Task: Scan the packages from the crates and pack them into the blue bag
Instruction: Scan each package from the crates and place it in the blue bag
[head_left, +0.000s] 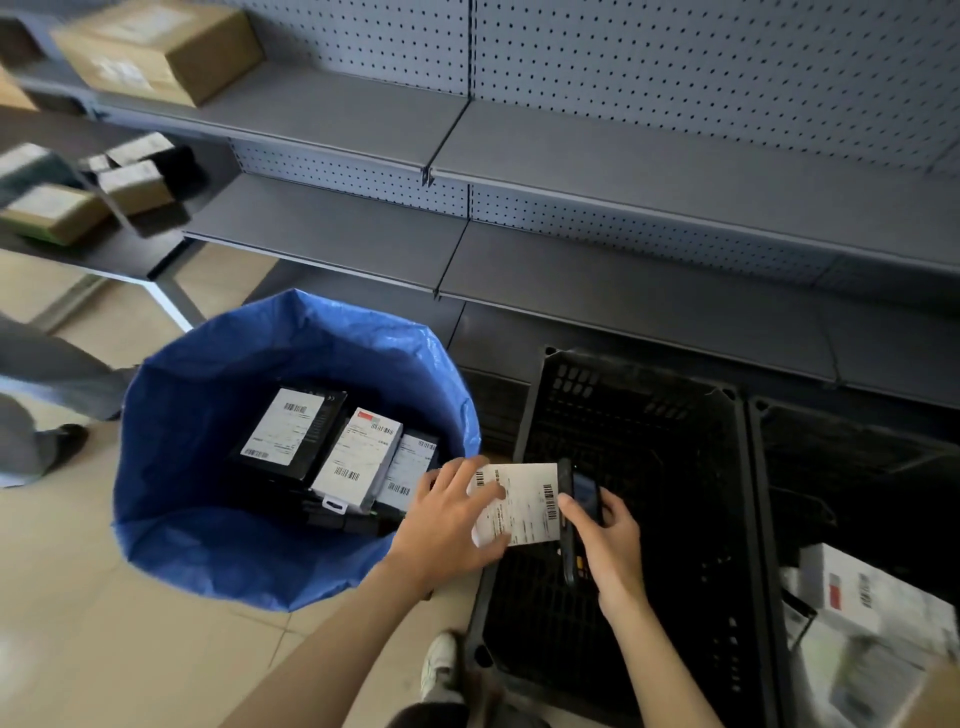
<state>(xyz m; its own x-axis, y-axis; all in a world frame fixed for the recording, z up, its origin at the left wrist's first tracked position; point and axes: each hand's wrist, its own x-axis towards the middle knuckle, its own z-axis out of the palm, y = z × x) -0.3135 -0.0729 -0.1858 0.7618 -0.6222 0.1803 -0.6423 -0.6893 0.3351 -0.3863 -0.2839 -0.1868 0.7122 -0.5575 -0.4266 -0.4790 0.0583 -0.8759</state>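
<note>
Tiled floor (104, 649), grey shelving (623, 171), blue bag (208, 545)

The bag (182, 441) with packages (358, 460) stands at my left, a crate (649, 441) just right of it, a second crate (857, 467) with boxes (857, 587) farther right, shelves (623, 291) behind, and over the first crate my left hand (447, 525) holds a package (524, 504) beside the scanner (569, 519) in my right hand (608, 540).

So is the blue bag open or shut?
Open: the bag mouth is spread wide, and labelled packages show inside.
</note>
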